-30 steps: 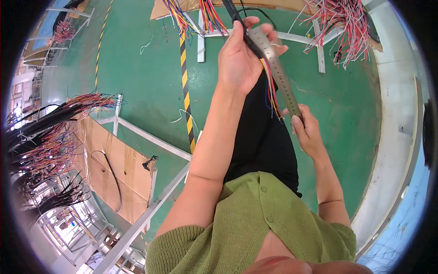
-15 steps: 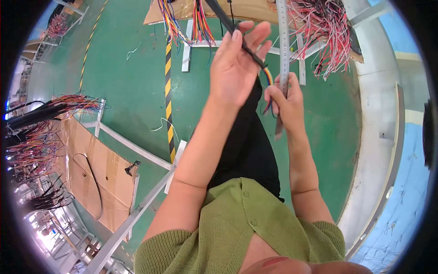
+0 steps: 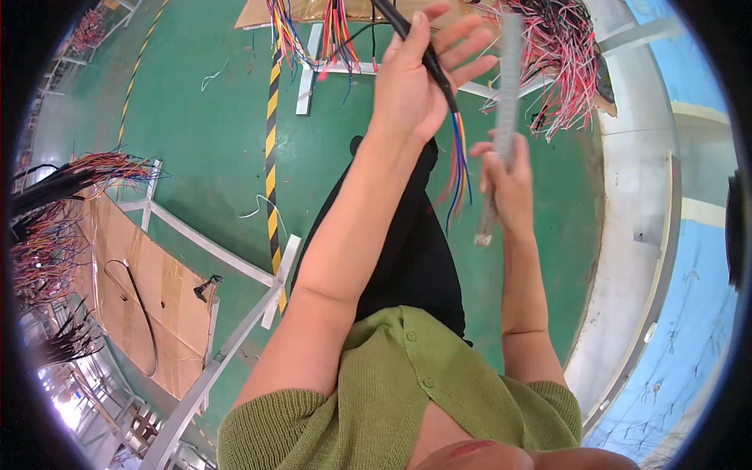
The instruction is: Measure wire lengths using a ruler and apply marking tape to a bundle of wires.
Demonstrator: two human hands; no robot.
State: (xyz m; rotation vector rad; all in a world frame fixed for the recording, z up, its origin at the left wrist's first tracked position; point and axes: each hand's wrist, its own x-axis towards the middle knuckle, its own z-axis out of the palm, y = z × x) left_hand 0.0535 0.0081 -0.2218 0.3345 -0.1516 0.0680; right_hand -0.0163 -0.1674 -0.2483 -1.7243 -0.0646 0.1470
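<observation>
A black sheathed cable (image 3: 433, 64) runs down across the palm of my left hand (image 3: 411, 94). That hand is open, its fingers spread and its thumb beside the sheath. From the cable's lower end hang loose red, yellow and blue wires (image 3: 457, 160), slightly blurred. My right hand (image 3: 507, 184) is closed round a long steel ruler (image 3: 509, 86), which stands nearly upright and is smeared by motion. The ruler's lower end comes out beneath the hand, to the right of the wires and apart from them.
Bundles of coloured wires (image 3: 337, 35) and red and white wires (image 3: 560, 70) hang from a cardboard-topped bench (image 3: 254, 12) ahead. To the left, a metal frame carries a cardboard sheet (image 3: 157, 301) and dark cable bundles (image 3: 55, 196). Striped tape (image 3: 272, 157) marks the green floor.
My left hand has opened wider, and the wires below the sheath hang straighter and lower. The right hand and ruler have shifted slightly right, away from the cable.
</observation>
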